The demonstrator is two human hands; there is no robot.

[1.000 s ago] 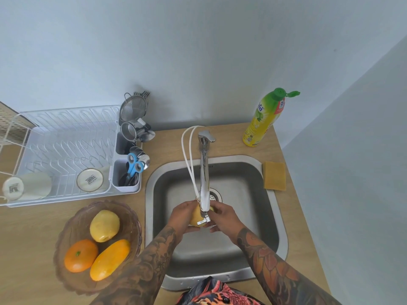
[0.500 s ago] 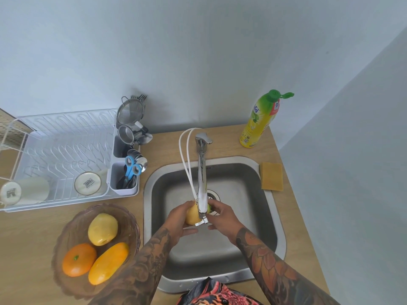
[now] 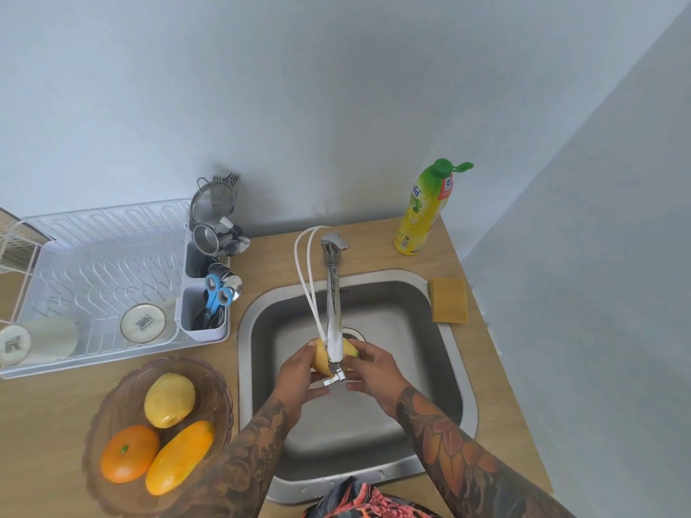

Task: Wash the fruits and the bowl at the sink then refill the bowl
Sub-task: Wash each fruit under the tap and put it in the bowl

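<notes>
Over the steel sink (image 3: 448, 368), my left hand (image 3: 297, 375) and my right hand (image 3: 374, 372) hold a yellow fruit (image 3: 321, 358) between them, right under the tip of the chrome tap (image 3: 334, 312). The tap's spout hides the fruit's middle. On the counter to the left stands a brown glass bowl (image 3: 119, 398). It holds a yellow lemon-like fruit (image 3: 169, 400), an orange (image 3: 129, 453) and a long yellow-orange fruit (image 3: 180, 457).
A white dish rack (image 3: 93, 278) with two cups and a utensil caddy with blue scissors (image 3: 215, 297) sits at the back left. A yellow dish-soap bottle (image 3: 424, 211) and a yellow sponge (image 3: 448, 300) lie right of the sink. Walls close in behind and on the right.
Both hands have turned the yellow fruit under the tap; more of it now shows on the right of the spout. The view shifted slightly.
</notes>
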